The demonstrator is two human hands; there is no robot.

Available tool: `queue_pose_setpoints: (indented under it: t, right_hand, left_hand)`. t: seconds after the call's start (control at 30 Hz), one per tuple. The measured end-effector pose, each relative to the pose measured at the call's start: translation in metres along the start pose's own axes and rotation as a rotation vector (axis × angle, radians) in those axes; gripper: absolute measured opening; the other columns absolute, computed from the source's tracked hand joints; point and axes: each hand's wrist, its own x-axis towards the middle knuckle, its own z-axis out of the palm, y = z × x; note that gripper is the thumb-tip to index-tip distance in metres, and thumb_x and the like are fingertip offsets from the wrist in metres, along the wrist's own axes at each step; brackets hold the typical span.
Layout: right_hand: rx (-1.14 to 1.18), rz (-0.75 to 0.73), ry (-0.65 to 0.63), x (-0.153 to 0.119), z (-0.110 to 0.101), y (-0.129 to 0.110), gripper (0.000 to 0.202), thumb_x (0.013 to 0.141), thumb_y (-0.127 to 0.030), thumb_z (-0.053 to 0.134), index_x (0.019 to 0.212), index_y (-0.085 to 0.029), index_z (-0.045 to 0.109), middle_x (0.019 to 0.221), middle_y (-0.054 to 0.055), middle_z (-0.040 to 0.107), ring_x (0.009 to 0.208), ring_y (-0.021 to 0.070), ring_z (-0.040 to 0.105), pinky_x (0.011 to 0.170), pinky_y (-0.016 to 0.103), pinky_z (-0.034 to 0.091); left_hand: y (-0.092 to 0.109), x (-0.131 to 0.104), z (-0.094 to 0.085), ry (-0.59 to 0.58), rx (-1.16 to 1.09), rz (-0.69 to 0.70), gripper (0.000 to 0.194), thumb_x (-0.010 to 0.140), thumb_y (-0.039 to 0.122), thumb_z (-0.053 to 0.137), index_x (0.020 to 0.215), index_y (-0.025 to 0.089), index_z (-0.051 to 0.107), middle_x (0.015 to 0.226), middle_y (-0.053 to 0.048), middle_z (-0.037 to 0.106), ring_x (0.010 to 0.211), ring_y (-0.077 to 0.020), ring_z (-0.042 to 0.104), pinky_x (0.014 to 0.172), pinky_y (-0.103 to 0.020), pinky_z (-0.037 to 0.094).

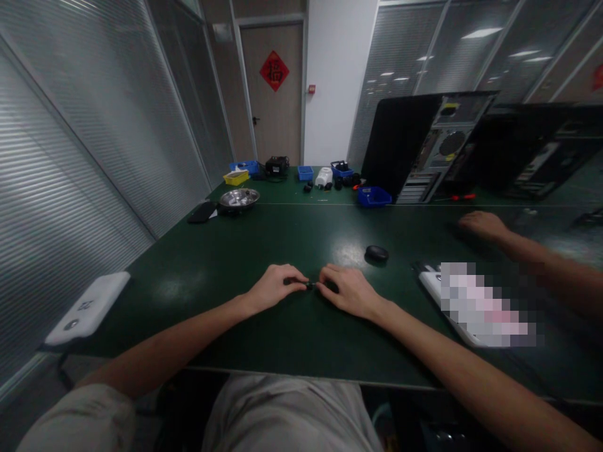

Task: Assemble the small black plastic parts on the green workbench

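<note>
Near the middle of the dark green table (207,251), my left hand (276,287) and my right hand (347,290) face each other. Between their fingertips is a small dark piece (310,285), too small to make out. The thumb and fingers of my left hand pinch its left end. My right hand pinches its right end, with the other fingers curled. A black rounded object (377,253), like a computer mouse, lies beyond my right hand.
Another person's hand (483,224) rests at the right. A white device (89,307) lies at the left edge, a partly pixelated one (452,314) at the right. Farther back are a metal bowl (239,199), a blue tray (374,197) and a computer tower (400,141).
</note>
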Motion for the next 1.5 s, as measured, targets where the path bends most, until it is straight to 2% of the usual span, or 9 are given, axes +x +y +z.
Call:
queue_pose_setpoints:
  t: [0.23, 0.57, 0.73, 0.83, 1.03, 1.13, 1.3, 1.4, 1.5]
  right_hand:
    - [0.053, -0.01, 0.008, -0.002, 0.001, 0.0, 0.022, 0.106, -0.04, 0.048, 0.103, -0.022, 0.059, 0.093, 0.002, 0.067, 0.077, 0.017, 0.061, 0.069, 0.029, 0.037]
    - [0.013, -0.051, -0.016, 0.001, 0.005, -0.009, 0.018, 0.105, -0.035, 0.049, 0.107, -0.022, 0.062, 0.101, 0.004, 0.068, 0.08, 0.0169, 0.062, 0.068, 0.029, 0.037]
    - [0.055, -0.028, 0.022, 0.001, 0.01, -0.008, 0.021, 0.108, -0.037, 0.044, 0.106, -0.022, 0.059, 0.099, 0.004, 0.067, 0.079, 0.0167, 0.061, 0.069, 0.029, 0.038]
    - [0.067, -0.031, 0.037, 0.001, 0.01, -0.008, 0.02, 0.108, -0.037, 0.045, 0.105, -0.022, 0.058, 0.098, 0.003, 0.066, 0.08, 0.0166, 0.06, 0.069, 0.029, 0.038]
    - [0.01, -0.031, 0.045, 0.003, 0.002, -0.003, 0.02, 0.107, -0.037, 0.046, 0.106, -0.022, 0.058, 0.098, 0.003, 0.066, 0.076, 0.0159, 0.059, 0.067, 0.028, 0.035]
    - [-0.063, -0.042, 0.05, 0.002, 0.0, 0.001, 0.02, 0.107, -0.037, 0.046, 0.107, -0.022, 0.058, 0.1, 0.004, 0.066, 0.077, 0.0162, 0.059, 0.065, 0.028, 0.032]
    - [-0.199, -0.081, -0.018, 0.003, -0.002, 0.003, 0.022, 0.106, -0.037, 0.046, 0.108, -0.021, 0.061, 0.101, 0.005, 0.065, 0.072, 0.015, 0.056, 0.062, 0.029, 0.026]
    - [-0.229, -0.092, -0.056, 0.002, -0.007, 0.005, 0.021, 0.104, -0.038, 0.05, 0.105, -0.021, 0.062, 0.1, 0.005, 0.065, 0.069, 0.0141, 0.054, 0.061, 0.029, 0.025]
    - [-0.201, -0.099, -0.089, 0.001, -0.016, 0.012, 0.018, 0.1, -0.038, 0.055, 0.099, -0.022, 0.064, 0.095, 0.004, 0.066, 0.069, 0.0148, 0.054, 0.062, 0.029, 0.027]
  left_hand:
    - [0.0, 0.0, -0.001, 0.023, -0.045, -0.039, 0.019, 0.094, 0.03, 0.073, 0.109, 0.021, 0.08, 0.108, -0.004, 0.077, 0.1, -0.0193, 0.071, 0.092, -0.03, 0.052]
    - [0.001, 0.001, 0.004, 0.017, -0.044, 0.027, 0.016, 0.094, 0.029, 0.073, 0.106, 0.022, 0.081, 0.108, -0.005, 0.077, 0.099, -0.0193, 0.071, 0.092, -0.03, 0.053]
    - [0.0, 0.001, 0.006, 0.044, -0.102, -0.024, 0.019, 0.092, 0.03, 0.075, 0.107, 0.022, 0.082, 0.109, -0.005, 0.078, 0.099, -0.02, 0.072, 0.093, -0.031, 0.053]
    - [0.002, 0.001, 0.005, 0.048, -0.094, -0.009, 0.02, 0.093, 0.03, 0.073, 0.11, 0.022, 0.081, 0.109, -0.006, 0.077, 0.099, -0.0198, 0.071, 0.092, -0.03, 0.053]
    - [0.007, 0.003, 0.0, -0.068, -0.004, 0.018, 0.036, 0.097, 0.028, 0.066, 0.133, 0.023, 0.072, 0.101, -0.006, 0.069, 0.086, -0.0161, 0.064, 0.08, -0.027, 0.051]
    - [0.01, 0.004, 0.0, -0.096, 0.114, 0.065, 0.043, 0.099, 0.025, 0.061, 0.142, 0.024, 0.065, 0.101, -0.006, 0.065, 0.089, -0.0171, 0.061, 0.083, -0.028, 0.05]
    - [0.016, 0.003, 0.002, -0.13, 0.289, 0.133, 0.04, 0.102, 0.024, 0.052, 0.14, 0.023, 0.066, 0.11, -0.009, 0.063, 0.106, -0.0216, 0.058, 0.095, -0.032, 0.048]
    - [0.016, 0.001, -0.002, -0.151, 0.325, 0.144, 0.041, 0.102, 0.025, 0.052, 0.142, 0.022, 0.064, 0.111, -0.01, 0.064, 0.106, -0.0224, 0.058, 0.094, -0.034, 0.048]
    - [0.014, 0.0, -0.008, -0.138, 0.292, 0.108, 0.043, 0.099, 0.027, 0.06, 0.142, 0.022, 0.062, 0.11, -0.008, 0.068, 0.102, -0.0221, 0.061, 0.092, -0.034, 0.049]
